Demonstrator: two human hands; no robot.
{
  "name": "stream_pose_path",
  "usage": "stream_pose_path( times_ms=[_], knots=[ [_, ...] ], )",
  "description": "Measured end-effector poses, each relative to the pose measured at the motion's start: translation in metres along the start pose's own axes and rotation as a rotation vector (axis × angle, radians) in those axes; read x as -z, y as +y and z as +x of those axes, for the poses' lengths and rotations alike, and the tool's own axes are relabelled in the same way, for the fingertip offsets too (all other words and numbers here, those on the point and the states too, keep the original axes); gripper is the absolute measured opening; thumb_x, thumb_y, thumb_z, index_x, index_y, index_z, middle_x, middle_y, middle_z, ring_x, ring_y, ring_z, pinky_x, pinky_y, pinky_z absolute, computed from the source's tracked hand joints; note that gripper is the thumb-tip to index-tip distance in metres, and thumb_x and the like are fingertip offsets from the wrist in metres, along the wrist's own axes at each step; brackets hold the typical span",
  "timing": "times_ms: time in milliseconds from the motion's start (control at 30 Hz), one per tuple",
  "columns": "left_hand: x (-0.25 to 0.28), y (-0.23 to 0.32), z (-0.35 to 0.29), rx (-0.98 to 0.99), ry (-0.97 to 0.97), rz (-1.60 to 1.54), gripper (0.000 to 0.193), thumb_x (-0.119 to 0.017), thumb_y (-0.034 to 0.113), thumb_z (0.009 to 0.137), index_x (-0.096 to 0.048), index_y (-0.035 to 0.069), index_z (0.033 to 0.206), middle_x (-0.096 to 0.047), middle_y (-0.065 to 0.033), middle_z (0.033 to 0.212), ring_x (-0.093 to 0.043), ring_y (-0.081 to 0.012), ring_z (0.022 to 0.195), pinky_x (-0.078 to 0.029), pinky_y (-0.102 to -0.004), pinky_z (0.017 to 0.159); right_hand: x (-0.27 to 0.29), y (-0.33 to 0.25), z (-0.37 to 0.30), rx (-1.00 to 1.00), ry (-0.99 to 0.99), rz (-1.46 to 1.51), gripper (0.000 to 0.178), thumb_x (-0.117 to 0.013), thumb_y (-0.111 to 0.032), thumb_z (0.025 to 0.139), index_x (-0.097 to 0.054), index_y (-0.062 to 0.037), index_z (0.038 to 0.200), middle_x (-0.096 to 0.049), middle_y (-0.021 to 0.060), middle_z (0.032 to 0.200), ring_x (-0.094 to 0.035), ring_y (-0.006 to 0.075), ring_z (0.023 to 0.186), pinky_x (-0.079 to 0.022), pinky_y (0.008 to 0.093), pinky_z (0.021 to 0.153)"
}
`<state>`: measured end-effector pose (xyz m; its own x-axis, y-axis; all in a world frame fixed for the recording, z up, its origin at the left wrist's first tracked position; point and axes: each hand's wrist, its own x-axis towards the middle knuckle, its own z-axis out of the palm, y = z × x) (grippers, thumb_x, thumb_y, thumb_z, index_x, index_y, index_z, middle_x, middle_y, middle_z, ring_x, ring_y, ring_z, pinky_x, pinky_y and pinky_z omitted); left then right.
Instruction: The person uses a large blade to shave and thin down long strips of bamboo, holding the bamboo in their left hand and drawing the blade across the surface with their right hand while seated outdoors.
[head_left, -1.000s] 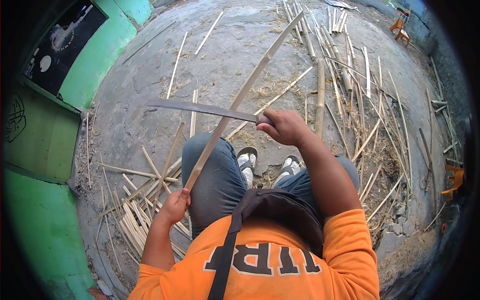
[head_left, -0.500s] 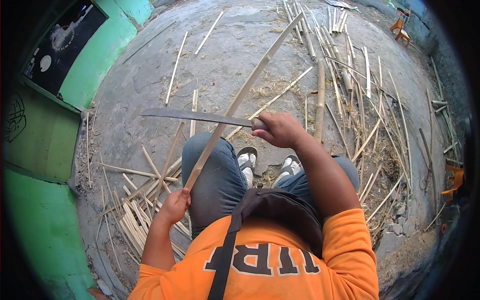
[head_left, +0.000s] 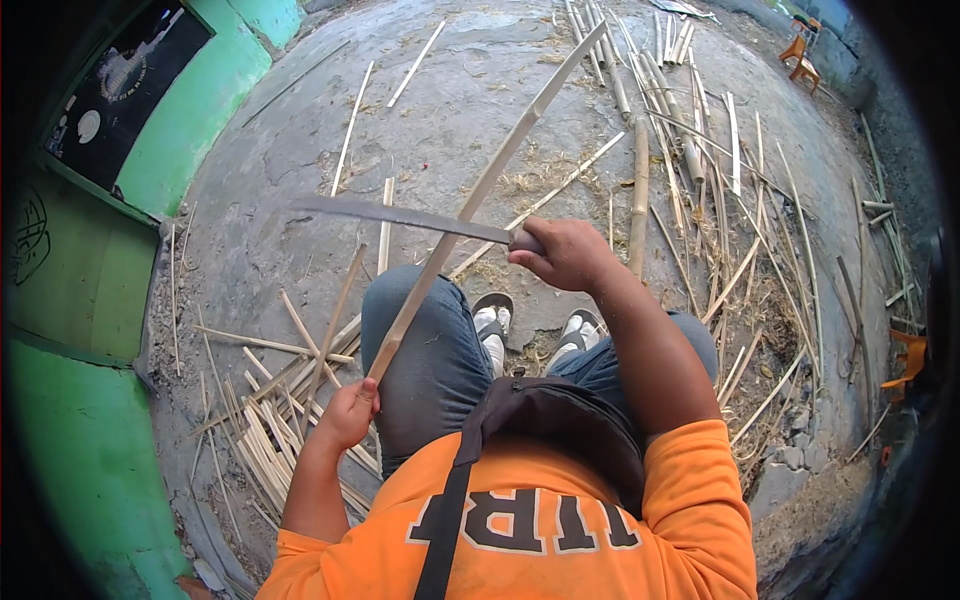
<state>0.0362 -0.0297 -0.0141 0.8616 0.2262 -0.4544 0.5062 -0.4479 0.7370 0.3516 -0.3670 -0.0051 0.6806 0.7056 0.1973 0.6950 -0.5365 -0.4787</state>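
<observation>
My left hand is closed round the near end of a long pale bamboo strip. The strip slants up and away to the right, passing over my left thigh. In my right hand is the handle of a machete, fingers wrapped round it. Its long dark blade points left and crosses the strip above my left knee; whether it touches the strip I cannot tell. The blade's tip is slightly blurred.
A pile of split bamboo strips lies by my left side. Bamboo poles and more strips spread over the concrete ground ahead and right. A green wall stands at the left, an orange chair at the far right.
The machete has tilted, its tip rising and its handle dropping slightly to the right along with my right hand. My left hand and the bamboo strip have hardly moved.
</observation>
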Motion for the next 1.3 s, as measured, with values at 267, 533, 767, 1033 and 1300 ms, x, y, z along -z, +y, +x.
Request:
stream_pose_path(
  times_ms=[267, 533, 767, 1033, 1300],
  knots=[
    [-0.001, 0.003, 0.001, 0.013, 0.003, 0.009, 0.073, -0.040, 0.071, 0.107, -0.060, 0.005, 0.081, -0.056, -0.0027, 0.069, -0.053, -0.0138, 0.066, -0.044, -0.0315, 0.063, -0.004, -0.008, -0.006, -0.032, 0.042, 0.055, 0.054, -0.061, -0.062, 0.099, -0.064, -0.0081, 0.103, -0.071, 0.0216, 0.085, -0.070, 0.0459, 0.086, -0.053, 0.0554, 0.074],
    [-0.003, 0.011, -0.001, -0.038, 0.015, 0.010, 0.072, -0.041, 0.072, 0.106, -0.059, 0.006, 0.082, -0.053, -0.0008, 0.068, -0.050, -0.0121, 0.063, -0.042, -0.0291, 0.060, -0.008, 0.017, -0.001, -0.059, 0.020, 0.139, 0.050, -0.065, -0.059, 0.098, -0.066, -0.0090, 0.100, -0.071, 0.0206, 0.086, -0.069, 0.0457, 0.085, -0.053, 0.0542, 0.074],
    [-0.003, 0.016, -0.007, 0.012, 0.022, 0.005, 0.072, -0.041, 0.070, 0.107, -0.060, 0.005, 0.082, -0.055, -0.0022, 0.071, -0.052, -0.0134, 0.067, -0.044, -0.0303, 0.063, -0.005, -0.006, -0.008, -0.063, 0.057, 0.117, 0.046, -0.067, -0.053, 0.098, -0.064, -0.0070, 0.097, -0.069, 0.0221, 0.083, -0.068, 0.0473, 0.082, -0.051, 0.0553, 0.072],
    [-0.006, 0.011, -0.003, -0.088, 0.051, 0.040, 0.074, -0.039, 0.074, 0.105, -0.058, 0.007, 0.081, -0.053, -0.0005, 0.067, -0.051, -0.0117, 0.062, -0.042, -0.0290, 0.058, -0.001, 0.000, -0.002, 0.012, 0.003, 0.019, 0.051, -0.063, -0.061, 0.098, -0.064, -0.0097, 0.100, -0.071, 0.0201, 0.083, -0.070, 0.0450, 0.083, -0.053, 0.0558, 0.072],
    [-0.006, 0.016, -0.004, -0.094, 0.054, 0.078, 0.075, -0.038, 0.075, 0.104, -0.059, 0.006, 0.081, -0.054, -0.0011, 0.066, -0.052, -0.0122, 0.062, -0.044, -0.0299, 0.059, -0.005, 0.003, -0.009, -0.030, 0.077, 0.134, 0.046, -0.066, -0.055, 0.098, -0.064, -0.0084, 0.098, -0.068, 0.0213, 0.081, -0.068, 0.0469, 0.081, -0.051, 0.0552, 0.071]
  ],
)
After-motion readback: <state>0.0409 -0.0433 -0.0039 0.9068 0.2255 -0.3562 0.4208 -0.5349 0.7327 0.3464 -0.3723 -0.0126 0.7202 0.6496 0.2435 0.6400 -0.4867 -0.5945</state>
